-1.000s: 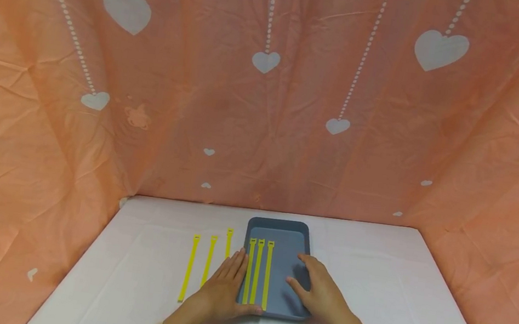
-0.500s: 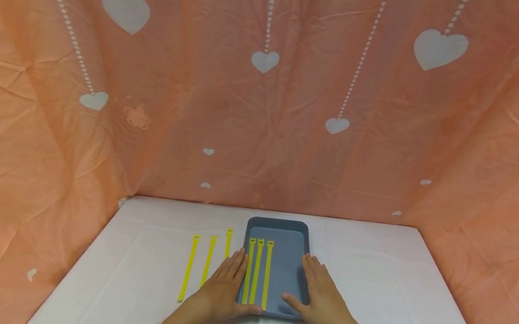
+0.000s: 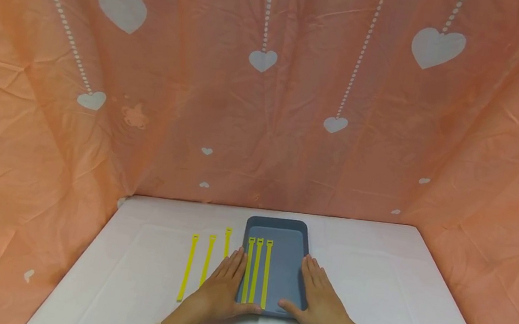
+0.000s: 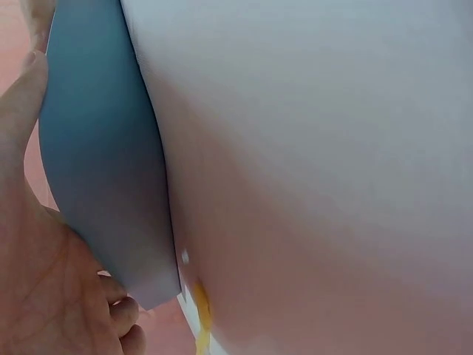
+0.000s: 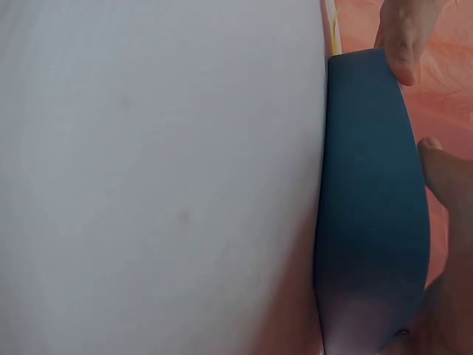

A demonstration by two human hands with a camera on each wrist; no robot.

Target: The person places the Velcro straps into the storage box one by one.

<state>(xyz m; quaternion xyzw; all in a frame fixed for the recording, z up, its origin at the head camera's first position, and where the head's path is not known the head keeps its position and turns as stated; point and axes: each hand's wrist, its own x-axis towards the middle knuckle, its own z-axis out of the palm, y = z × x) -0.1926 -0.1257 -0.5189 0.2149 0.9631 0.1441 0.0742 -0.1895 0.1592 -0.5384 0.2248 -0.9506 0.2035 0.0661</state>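
A shallow grey-blue tray (image 3: 284, 268) lies on the white table in the head view. Inside it, along its left side, three yellow cable ties (image 3: 256, 272) with slotted heads run parallel. My left hand (image 3: 220, 288) rests against the tray's left side, fingers straight, thumb along the near edge. On the opposite side, my right hand (image 3: 323, 305) touches the tray with straight fingers, its thumb over the near right corner. Three more yellow cable ties (image 3: 187, 268) lie on the table left of the tray, partly hidden by the left hand. Both wrist views show the tray's near outer wall (image 4: 103, 148) close up.
The white tabletop (image 3: 395, 292) extends around the tray. Orange sheeting (image 3: 271, 147) with pale hearts encloses the table at the back and both sides.
My right hand has shifted outward from above the tray's right part to its right side, and its fingers have come together. The left hand, tray and cable ties have stayed put.
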